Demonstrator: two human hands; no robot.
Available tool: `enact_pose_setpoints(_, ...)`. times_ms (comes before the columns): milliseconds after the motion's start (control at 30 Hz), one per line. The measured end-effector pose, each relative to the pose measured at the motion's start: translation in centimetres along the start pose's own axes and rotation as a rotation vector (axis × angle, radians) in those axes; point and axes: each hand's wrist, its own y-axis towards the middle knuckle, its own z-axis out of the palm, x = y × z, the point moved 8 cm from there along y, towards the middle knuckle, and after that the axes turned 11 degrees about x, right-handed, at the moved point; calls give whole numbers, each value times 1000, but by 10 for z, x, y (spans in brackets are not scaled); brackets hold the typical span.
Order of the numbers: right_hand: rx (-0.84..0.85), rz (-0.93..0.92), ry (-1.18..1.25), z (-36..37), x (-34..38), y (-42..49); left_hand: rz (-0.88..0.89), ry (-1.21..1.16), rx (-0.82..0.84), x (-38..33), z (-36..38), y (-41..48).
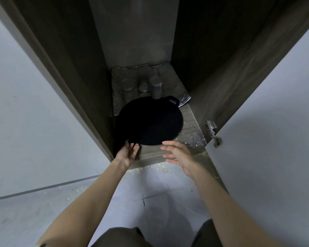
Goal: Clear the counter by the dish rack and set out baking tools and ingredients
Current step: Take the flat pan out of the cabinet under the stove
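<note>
Holds left hand (128,154) and right hand (178,155) open, fingers straight, at the near rim of a black round griddle pan (150,122) lying flat on the cabinet floor (191,129) just beyond the fingertips, canisters (156,88) farther behind.

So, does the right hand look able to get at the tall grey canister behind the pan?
Probably, by reaching over. The right hand hovers open at the near rim of the black pan, which lies between it and the tall grey canister; the space above looks free.
</note>
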Motion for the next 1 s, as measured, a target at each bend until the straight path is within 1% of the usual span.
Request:
enact_pose_setpoints(100,-7,-10,-49,-1,0,-4,-31,39,30,5,0,-1)
enact_pose_setpoints(167,-12,-31,-92,-3,0,-6,-19,101,26,6,1,-2)
enact_pose_setpoints(267,-59,-112,-191,-10,3,-10,-1,187,44,10,3,-8)
enact_pose_setpoints(300,-94,-149,-260,-13,5,-11,-5,197,57,12,5,-12)
enact_pose_setpoints(333,-141,-185,-385,-17,9,-13,-10,197,76,15,7,-16)
enact_pose_setpoints(400,-218,-257,-734,-18,16,-17,-15,202,102,21,8,-24)
enact_pose_setpoints(433,-219,-295,-858,-16,18,-17,-22,208,122,24,10,-28)
enact_pose_setpoints(533,-149,-325,-1026,-9,14,-14,-79,224,188,37,16,-43)
enact_pose_setpoints(733,-86,-366,-1220,0,4,-8,-163,254,213,42,5,-63)
enact_pose_setpoints(900,-28,-367,-1465,14,-4,4,-132,285,226,34,-17,-73)
enact_pose_setpoints(1000,-6,-414,-1559,23,-8,3,-150,280,249,36,-26,-72)
